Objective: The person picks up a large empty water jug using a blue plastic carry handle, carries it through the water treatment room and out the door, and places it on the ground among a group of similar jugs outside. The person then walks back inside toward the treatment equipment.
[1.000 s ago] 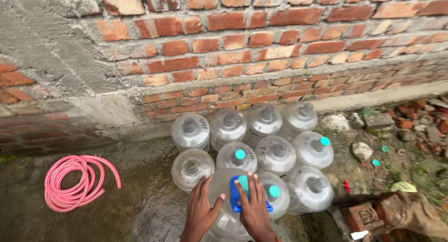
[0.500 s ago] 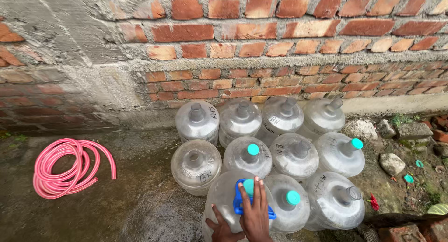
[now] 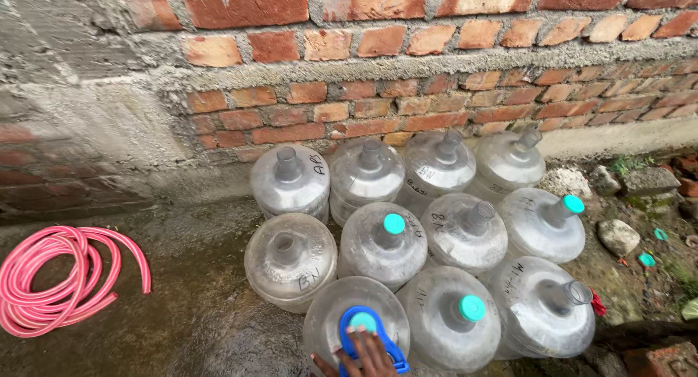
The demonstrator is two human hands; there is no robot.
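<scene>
A blue handle [image 3: 372,335] on the front clear jug [image 3: 356,326] was gripped by one hand [image 3: 361,358] at the frame's bottom edge; which hand could not be told. A coiled pink hose [image 3: 62,279] was seen at lower left.

Water jugs [image 3: 383,240]: clear, greyish plastic with dark handwritten marks. Caps [image 3: 394,223]: turquoise on four jugs. Handle [image 3: 347,333] on nearest jug: bright blue. Hose [image 3: 51,275]: pink, coiled. Wall [image 3: 378,64]: red-orange brick, grey mortar and render. Ground [image 3: 189,311]: wet dark brown-grey. Stones [image 3: 618,235]: pale grey.
</scene>
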